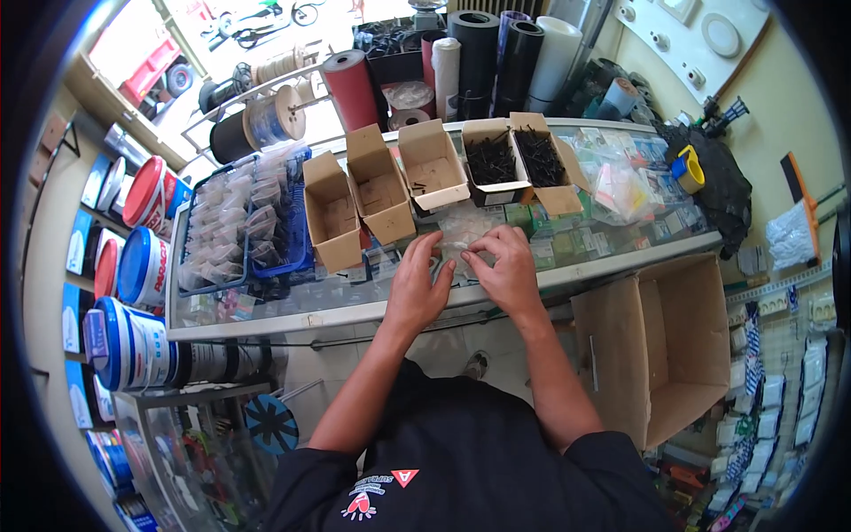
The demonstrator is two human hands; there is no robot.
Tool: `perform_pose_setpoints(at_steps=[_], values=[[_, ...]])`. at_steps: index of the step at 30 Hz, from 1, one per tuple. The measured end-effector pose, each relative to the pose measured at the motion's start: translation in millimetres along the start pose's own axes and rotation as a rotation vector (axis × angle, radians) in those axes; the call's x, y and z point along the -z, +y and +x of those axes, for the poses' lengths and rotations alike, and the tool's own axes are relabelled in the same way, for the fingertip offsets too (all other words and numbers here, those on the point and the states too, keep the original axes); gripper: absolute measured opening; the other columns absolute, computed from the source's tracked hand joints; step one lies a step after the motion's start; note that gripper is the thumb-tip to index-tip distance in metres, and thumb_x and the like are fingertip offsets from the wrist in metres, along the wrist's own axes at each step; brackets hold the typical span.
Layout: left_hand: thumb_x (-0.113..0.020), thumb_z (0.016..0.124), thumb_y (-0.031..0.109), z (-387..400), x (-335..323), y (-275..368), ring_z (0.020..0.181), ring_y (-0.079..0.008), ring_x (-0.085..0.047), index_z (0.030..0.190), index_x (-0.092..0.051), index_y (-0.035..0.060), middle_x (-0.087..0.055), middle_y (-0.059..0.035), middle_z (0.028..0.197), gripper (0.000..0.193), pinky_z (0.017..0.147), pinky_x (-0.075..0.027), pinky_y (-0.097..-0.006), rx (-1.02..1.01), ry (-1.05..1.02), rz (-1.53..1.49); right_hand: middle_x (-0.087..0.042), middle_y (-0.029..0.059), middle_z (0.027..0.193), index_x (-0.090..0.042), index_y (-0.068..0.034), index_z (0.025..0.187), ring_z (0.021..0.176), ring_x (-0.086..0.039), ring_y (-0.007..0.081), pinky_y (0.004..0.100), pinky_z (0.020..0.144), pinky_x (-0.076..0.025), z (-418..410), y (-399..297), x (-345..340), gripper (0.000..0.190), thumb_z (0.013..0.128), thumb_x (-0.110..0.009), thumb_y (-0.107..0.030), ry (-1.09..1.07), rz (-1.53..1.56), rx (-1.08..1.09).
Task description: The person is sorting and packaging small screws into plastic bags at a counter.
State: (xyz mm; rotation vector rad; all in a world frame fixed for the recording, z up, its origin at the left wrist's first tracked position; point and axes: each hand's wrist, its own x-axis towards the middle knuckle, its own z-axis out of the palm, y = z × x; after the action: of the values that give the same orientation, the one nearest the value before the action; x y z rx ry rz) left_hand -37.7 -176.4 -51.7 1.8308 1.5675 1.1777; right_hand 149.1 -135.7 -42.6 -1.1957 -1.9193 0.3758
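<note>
Both hands are over the front of a glass counter, close to a pile of small clear plastic bags [465, 223]. My left hand [425, 276] has its fingers apart, with no object visible in it. The thumb and forefinger of my right hand [505, 266] pinch what looks like the edge of a clear plastic bag. Behind the hands stand two cardboard boxes of black screws [490, 159] [538, 156] and a box with a few screws [432, 173]. Two more open cardboard boxes [332, 223] [377, 193] are to their left.
Blue plastic baskets [309, 246] with filled small bags stand at the left of the counter [359, 312]. A large open cardboard box [608, 359] is at the right, below the counter edge. Plastic rolls [473, 60] stand behind; paint buckets [143, 266] line the left side.
</note>
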Motion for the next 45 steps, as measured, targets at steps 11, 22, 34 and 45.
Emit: perform_pose_setpoints(at_steps=[11,22,34,45], values=[[-0.076,0.105,0.027,27.9,12.2,32.8,0.117,-0.0241,-0.070,0.143,-0.061,-0.0008,-0.070,-0.0163,0.131,0.049,0.098,-0.057,-0.0365,0.086,0.068,-0.300,-0.078,0.0030,0.101,-0.071,-0.001,0.109,0.097,-0.072,0.0099,0.0269,0.085,-0.056,14.4,2.1,25.8,0.015,0.103,-0.079,-0.012,-0.178,0.943,-0.456],[-0.071,0.110,0.021,73.9,40.6,27.2,0.102,-0.0107,-0.073,0.124,-0.078,-0.0031,-0.081,-0.0086,0.114,0.029,0.095,-0.057,-0.0285,0.256,-0.177,-0.959,-0.077,0.0043,0.102,-0.076,-0.003,0.109,0.091,-0.068,0.0115,0.0295,0.081,-0.054,40.4,-41.9,28.8,0.022,0.096,-0.086,-0.018,-0.183,0.530,-0.380],[-0.084,0.090,-0.005,86.4,41.4,8.0,0.103,-0.0193,-0.078,0.101,-0.079,-0.0017,-0.083,-0.0135,0.109,0.012,0.093,-0.060,-0.0323,-0.041,0.044,-0.676,-0.073,0.0041,0.111,-0.078,-0.010,0.109,0.101,-0.067,0.0271,0.0404,0.089,-0.055,87.3,-91.4,41.3,0.033,0.079,-0.092,-0.011,0.097,-0.017,0.288],[-0.086,0.077,0.002,99.2,18.2,50.5,0.116,-0.0347,-0.073,0.119,-0.073,0.0052,-0.078,-0.0137,0.120,0.044,0.102,-0.057,-0.0432,-0.136,-0.012,-0.182,-0.075,0.0018,0.117,-0.077,-0.009,0.107,0.112,-0.066,0.0261,0.0427,0.097,-0.053,95.8,-38.0,79.9,0.027,0.082,-0.084,-0.009,-0.153,-0.055,0.438]])
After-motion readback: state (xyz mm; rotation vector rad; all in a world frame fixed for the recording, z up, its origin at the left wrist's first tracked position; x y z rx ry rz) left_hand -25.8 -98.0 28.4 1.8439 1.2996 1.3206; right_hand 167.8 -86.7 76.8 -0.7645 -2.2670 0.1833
